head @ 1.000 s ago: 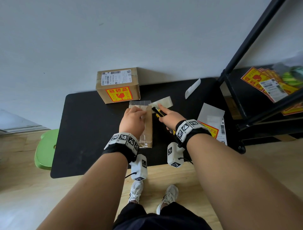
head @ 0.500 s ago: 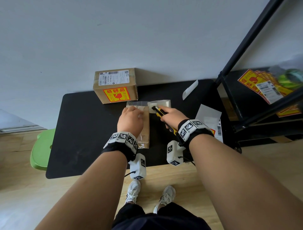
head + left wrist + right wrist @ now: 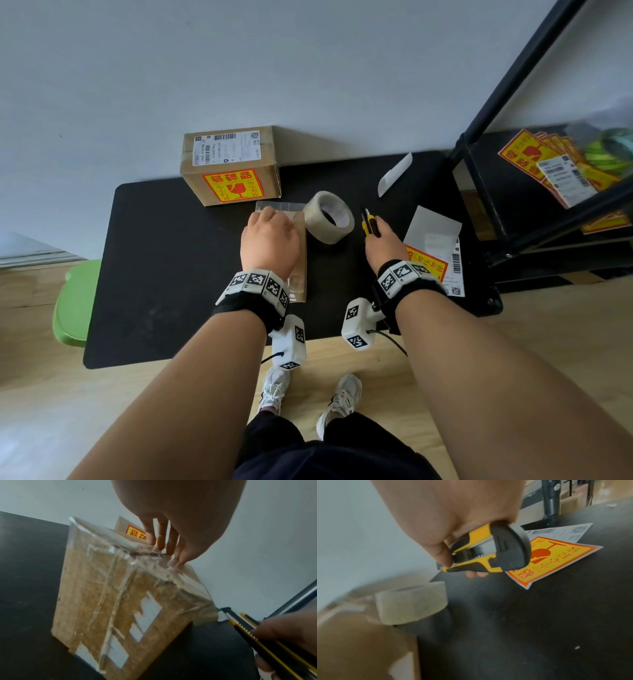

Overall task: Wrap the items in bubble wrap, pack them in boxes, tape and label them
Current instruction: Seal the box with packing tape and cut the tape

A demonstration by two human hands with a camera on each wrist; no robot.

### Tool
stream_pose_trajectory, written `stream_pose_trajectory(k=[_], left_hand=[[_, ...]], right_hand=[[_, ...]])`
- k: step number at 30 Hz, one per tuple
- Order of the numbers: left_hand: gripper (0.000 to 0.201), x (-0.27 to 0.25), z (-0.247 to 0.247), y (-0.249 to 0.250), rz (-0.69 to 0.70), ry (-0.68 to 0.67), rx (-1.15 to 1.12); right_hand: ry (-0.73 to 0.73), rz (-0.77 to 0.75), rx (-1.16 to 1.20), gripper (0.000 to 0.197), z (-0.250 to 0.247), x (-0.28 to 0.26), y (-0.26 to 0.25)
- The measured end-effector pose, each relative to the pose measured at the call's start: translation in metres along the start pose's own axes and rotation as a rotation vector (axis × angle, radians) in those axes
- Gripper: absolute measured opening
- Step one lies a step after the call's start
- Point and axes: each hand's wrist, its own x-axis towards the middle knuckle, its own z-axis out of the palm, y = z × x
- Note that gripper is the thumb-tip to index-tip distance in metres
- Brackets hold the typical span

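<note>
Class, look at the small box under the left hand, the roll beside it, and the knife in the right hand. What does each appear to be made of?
Small box: brown cardboard, matte and fibrous, under glossy, wrinkled clear tape.
Tape roll: probably clear plastic packing tape, layers looking cloudy beige.
Utility knife: seemingly hard yellow plastic with matte black parts, perhaps rubbery.

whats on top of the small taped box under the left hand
Clear tape runs over the small box, and the left hand presses straight fingers on its top. The top under the palm is hidden, and so are the contents.
</note>
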Motion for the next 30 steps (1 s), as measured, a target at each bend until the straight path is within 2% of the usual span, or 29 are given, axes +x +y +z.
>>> stream_pose_trajectory(k=[6,11,14,16,20,22,25,27,30], left_hand=[[0.019,-0.001,0.005,-0.003,0.017,0.043,-0.026],[0.020,0.002,0.008,-0.006,0.033,0.076,-0.063],[0.022,0.002,0.007,-0.006,0.041,0.081,-0.066],[0.022,0.003,0.007,-0.007,0.045,0.081,-0.060],[0.014,0.004,0.005,-0.006,0.028,0.058,-0.045],[0.011,0.004,0.004,-0.006,0.021,0.050,-0.035],[0.010,0.004,0.004,-0.007,0.027,0.060,-0.036],[0.009,0.005,0.003,-0.008,0.032,0.052,-0.034],[0.010,0.006,0.000,-0.009,0.042,0.018,-0.025]], right_hand=[[-0.087,0.060,-0.503,0.075,0.013,0.012,0.014],[-0.138,0.083,-0.611,0.090,0.022,0.020,0.018],[-0.140,0.120,-0.595,0.093,0.022,0.020,0.015],[-0.086,0.097,-0.529,0.082,0.019,0.019,0.008],[0.090,-0.235,-0.295,0.047,0.013,0.016,-0.018],[0.022,-0.329,-0.254,0.045,0.015,0.012,-0.034],[-0.127,-0.334,-0.255,0.039,0.023,0.006,-0.052],[-0.150,-0.345,-0.306,0.031,0.030,0.004,-0.057],[-0.115,-0.362,-0.402,0.032,0.037,0.004,-0.060]])
